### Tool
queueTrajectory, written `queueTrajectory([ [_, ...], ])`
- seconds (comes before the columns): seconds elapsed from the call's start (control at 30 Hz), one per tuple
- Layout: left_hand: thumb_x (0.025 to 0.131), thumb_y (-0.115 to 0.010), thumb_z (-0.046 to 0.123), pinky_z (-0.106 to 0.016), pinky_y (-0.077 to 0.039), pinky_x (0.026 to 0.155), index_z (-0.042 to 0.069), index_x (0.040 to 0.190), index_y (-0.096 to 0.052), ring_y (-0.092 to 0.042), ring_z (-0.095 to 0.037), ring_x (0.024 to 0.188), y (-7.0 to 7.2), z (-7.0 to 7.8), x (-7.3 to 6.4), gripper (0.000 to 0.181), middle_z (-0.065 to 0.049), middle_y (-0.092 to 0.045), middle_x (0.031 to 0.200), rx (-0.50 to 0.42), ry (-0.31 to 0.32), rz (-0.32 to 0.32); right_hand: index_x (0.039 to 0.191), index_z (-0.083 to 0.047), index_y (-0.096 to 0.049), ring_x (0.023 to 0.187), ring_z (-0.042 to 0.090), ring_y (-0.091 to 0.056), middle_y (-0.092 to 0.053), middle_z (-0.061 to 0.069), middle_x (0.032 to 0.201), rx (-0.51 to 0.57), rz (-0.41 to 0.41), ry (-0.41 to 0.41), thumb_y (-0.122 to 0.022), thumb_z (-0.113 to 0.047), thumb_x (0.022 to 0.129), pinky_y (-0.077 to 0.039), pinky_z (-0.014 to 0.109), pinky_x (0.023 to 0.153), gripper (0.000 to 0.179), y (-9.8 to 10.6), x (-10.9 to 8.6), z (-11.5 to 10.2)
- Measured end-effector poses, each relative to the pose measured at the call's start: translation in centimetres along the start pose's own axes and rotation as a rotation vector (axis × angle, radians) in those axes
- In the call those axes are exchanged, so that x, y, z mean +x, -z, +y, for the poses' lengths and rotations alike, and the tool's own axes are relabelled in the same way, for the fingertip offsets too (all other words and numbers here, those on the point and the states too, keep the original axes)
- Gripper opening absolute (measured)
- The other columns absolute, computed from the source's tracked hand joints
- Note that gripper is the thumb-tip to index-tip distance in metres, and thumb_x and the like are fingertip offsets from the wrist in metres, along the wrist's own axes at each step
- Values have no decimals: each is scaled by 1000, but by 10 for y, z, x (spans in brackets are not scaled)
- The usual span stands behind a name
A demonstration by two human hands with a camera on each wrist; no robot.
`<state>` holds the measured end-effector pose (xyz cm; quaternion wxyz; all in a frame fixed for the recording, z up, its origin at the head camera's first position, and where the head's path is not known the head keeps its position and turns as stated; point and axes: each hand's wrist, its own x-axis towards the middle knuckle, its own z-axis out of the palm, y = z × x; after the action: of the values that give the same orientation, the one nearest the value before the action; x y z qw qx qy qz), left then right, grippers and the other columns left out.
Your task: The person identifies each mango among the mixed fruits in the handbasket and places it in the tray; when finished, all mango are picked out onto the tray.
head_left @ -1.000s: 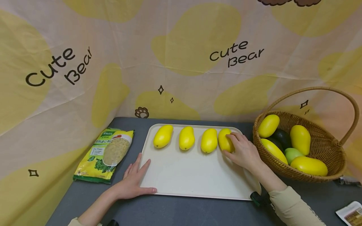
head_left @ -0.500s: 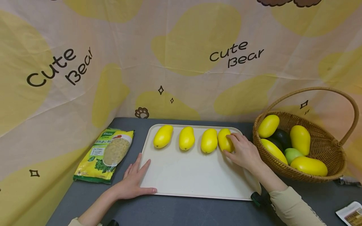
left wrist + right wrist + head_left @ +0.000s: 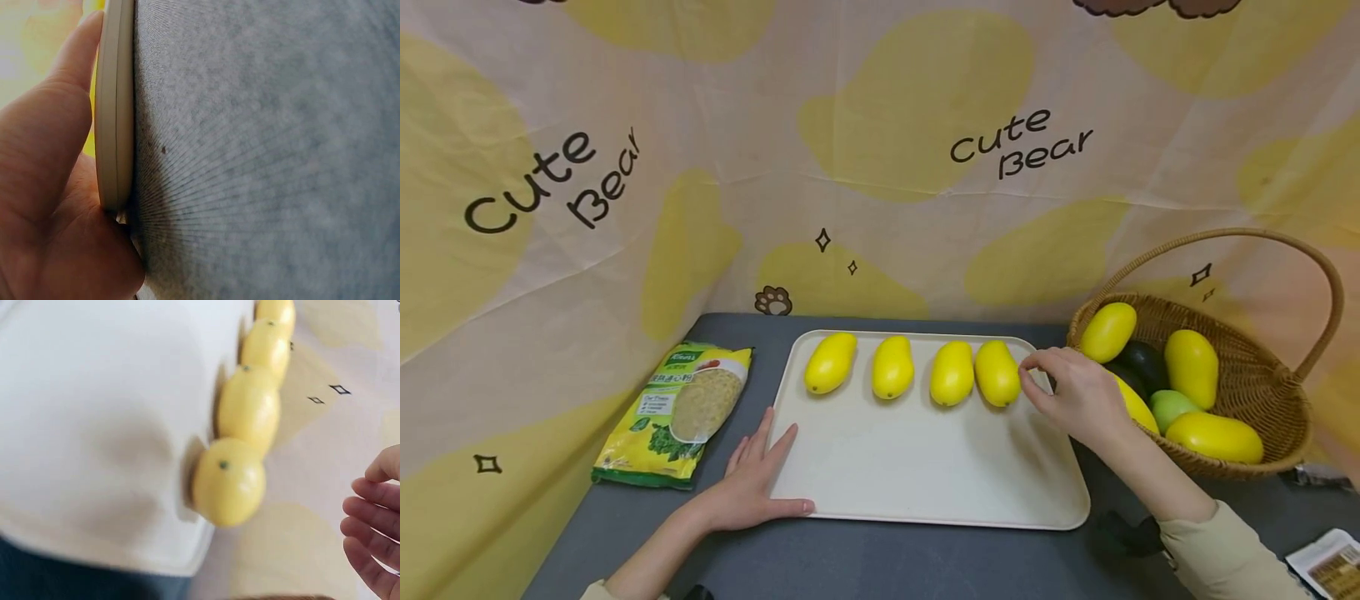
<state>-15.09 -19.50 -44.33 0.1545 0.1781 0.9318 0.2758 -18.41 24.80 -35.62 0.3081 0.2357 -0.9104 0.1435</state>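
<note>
Several yellow mangoes lie in a row along the far side of a cream tray (image 3: 925, 467). My left hand (image 3: 752, 487) rests at the tray's near left corner, fingers spread, thumb along the front rim. In the left wrist view, the tray's edge (image 3: 115, 112) sits against the palm and thumb. My right hand (image 3: 1078, 398) hovers over the tray's right side, its fingers loosely bent and holding nothing. Just left of its fingertips is the rightmost mango (image 3: 997, 373). The right wrist view shows a gap between that mango (image 3: 229, 482) and the right hand (image 3: 378, 519).
At the right stands a wicker basket (image 3: 1247, 379) with a tall handle, holding more mangoes, a green fruit (image 3: 1171, 408) and dark produce (image 3: 1142, 364). A yellow Knorr bag (image 3: 677, 417) lies left of the tray. A small packet (image 3: 1330, 565) is at the lower right.
My right hand has let go of the rightmost mango and moved right and up, away from it. The mango stays on the tray. My left hand has kept its place.
</note>
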Motion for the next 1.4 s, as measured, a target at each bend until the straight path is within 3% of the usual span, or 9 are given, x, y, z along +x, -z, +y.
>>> queueTrajectory([
  [0.13,76,-71,65,-65,5,109,3,155,-20,4,-45,144,0,0,1,112,-25,16,158,4,1,-1,82,-13,-72,60,15,-59,-68,0,73,-25,-13,-27,-75,-12,79,-47,32,50,5,34,9,11],
  [0.47,76,-71,65,-65,4,108,3,155,-20,5,-45,144,0,-3,0,113,-25,16,158,13,5,1,107,0,-68,83,34,-64,-71,16,94,5,-452,-332,-59,-29,97,-48,51,74,32,102,43,88],
  [0.7,76,-72,64,-66,5,108,3,155,-20,4,-45,144,2,-2,-1,112,-25,15,158,7,6,6,131,13,-48,107,50,-54,-52,37,125,140,-649,-508,-48,-40,101,-47,57,86,60,100,52,138],
  [0.83,76,-72,63,-65,6,108,3,155,-20,4,-45,143,2,0,-1,112,-26,16,158,-8,4,0,135,21,-33,86,36,-59,-54,30,97,291,-799,-618,-44,-41,103,-53,42,79,70,84,46,160],
  [0.93,76,-72,63,-66,5,108,3,155,-20,4,-46,143,1,0,-1,112,-25,16,158,-9,3,-3,138,25,-24,94,39,-57,-51,34,106,358,-867,-653,-41,-42,104,-51,43,85,78,72,39,170],
  [1.1,76,-72,63,-66,4,108,3,155,-21,3,-46,143,-1,-1,-1,112,-26,15,158,-2,1,-1,142,25,-5,133,57,-22,-9,46,145,473,-895,-695,-39,-44,104,-31,59,106,86,57,31,175],
  [1.23,76,-72,64,-66,5,108,3,155,-20,3,-46,144,-1,-1,-1,112,-26,14,158,0,-1,-2,125,15,-36,103,42,-48,-45,30,110,478,-862,-702,-43,-44,102,-42,50,95,63,50,30,173],
  [1.3,76,-72,64,-66,4,108,4,155,-20,3,-46,144,-1,-2,-1,112,-26,14,158,1,0,0,100,4,-45,76,26,-45,-42,11,81,469,-842,-711,-46,-44,101,-41,40,79,47,47,32,171],
  [1.4,75,-71,65,-66,4,109,4,155,-20,2,-46,144,0,-2,-1,113,-25,15,158,2,3,-1,86,-6,-39,65,16,-32,-26,-1,70,480,-838,-721,-46,-43,101,-31,37,70,41,44,35,170],
])
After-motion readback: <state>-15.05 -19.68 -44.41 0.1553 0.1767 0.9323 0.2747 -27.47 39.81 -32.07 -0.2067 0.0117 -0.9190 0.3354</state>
